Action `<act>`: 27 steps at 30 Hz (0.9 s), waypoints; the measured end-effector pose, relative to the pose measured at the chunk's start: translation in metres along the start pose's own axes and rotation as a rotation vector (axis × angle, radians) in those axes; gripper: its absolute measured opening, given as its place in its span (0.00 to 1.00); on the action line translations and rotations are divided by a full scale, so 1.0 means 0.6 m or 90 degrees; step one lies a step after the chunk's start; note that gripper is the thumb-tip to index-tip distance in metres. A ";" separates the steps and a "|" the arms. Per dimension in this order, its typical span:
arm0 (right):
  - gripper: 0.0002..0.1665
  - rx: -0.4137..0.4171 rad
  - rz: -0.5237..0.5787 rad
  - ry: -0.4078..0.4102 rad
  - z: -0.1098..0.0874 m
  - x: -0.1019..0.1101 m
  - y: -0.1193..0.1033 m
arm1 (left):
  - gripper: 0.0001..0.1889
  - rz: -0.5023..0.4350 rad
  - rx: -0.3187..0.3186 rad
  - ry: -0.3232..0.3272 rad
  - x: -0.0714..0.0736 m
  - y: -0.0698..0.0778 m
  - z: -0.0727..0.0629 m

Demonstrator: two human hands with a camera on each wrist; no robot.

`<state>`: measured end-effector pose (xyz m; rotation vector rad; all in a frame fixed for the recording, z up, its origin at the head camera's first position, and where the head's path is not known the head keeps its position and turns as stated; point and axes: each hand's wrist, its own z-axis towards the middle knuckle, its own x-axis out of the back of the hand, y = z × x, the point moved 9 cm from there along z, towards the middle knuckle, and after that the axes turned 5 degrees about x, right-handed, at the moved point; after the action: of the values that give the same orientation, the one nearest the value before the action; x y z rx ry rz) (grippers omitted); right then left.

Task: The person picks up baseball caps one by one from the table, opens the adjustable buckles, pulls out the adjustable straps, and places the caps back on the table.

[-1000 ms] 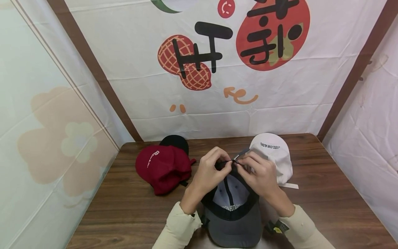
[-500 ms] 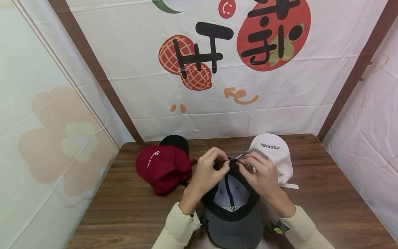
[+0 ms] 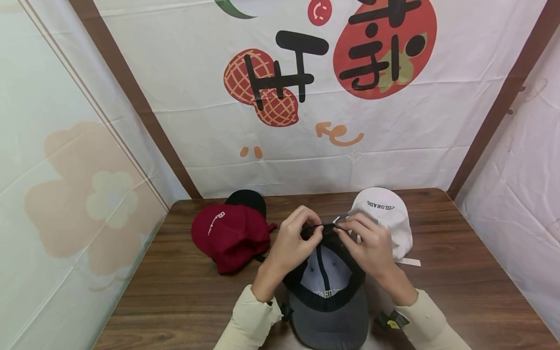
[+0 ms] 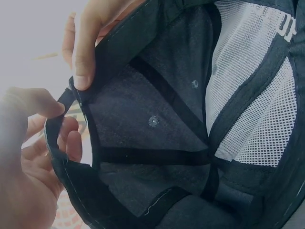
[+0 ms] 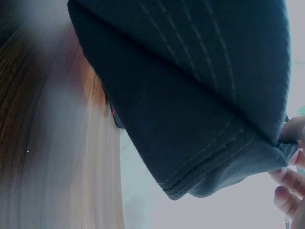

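A dark grey cap [image 3: 330,323] is held with its inside up and its brim towards me in the head view. My left hand [image 3: 294,240] pinches the left part of the back strap between thumb and fingers. Opposite it, my right hand [image 3: 368,243] pinches the strap's right part beside a small metal buckle [image 3: 336,220]. The left wrist view looks into the cap, with white mesh [image 4: 257,86] behind its front panels and the strap [image 4: 53,138] at the left. The grey cap's outside [image 5: 157,105] fills much of the right wrist view; fingers [image 5: 288,183] show at its edge.
On the brown wooden table [image 3: 455,272] a red cap [image 3: 232,236] with a black brim lies left of my hands. A white cap [image 3: 389,218] lies behind my right hand, its strap trailing out. A printed white cloth [image 3: 271,170] stands behind the table.
My fingertips have drawn slightly apart along the strap, the right hand and the buckle shifting a little to the right. During the last half second almost nothing has moved.
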<state>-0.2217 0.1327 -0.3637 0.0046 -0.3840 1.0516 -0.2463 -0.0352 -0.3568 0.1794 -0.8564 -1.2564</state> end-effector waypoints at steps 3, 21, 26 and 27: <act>0.10 0.003 0.005 0.002 0.001 0.001 0.002 | 0.09 -0.002 0.000 -0.008 -0.006 0.000 0.003; 0.11 -0.028 -0.052 -0.084 0.005 -0.015 0.021 | 0.04 0.031 0.019 -0.006 -0.023 0.000 0.011; 0.04 -0.005 -0.070 -0.078 0.007 -0.016 0.018 | 0.01 0.039 0.014 0.003 -0.024 0.001 0.013; 0.04 0.000 -0.071 -0.078 0.008 -0.016 0.017 | 0.01 0.041 0.013 0.005 -0.024 0.002 0.014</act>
<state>-0.2359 0.1289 -0.3642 0.0889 -0.4892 0.9438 -0.2518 -0.0196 -0.3573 0.1725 -0.8621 -1.1858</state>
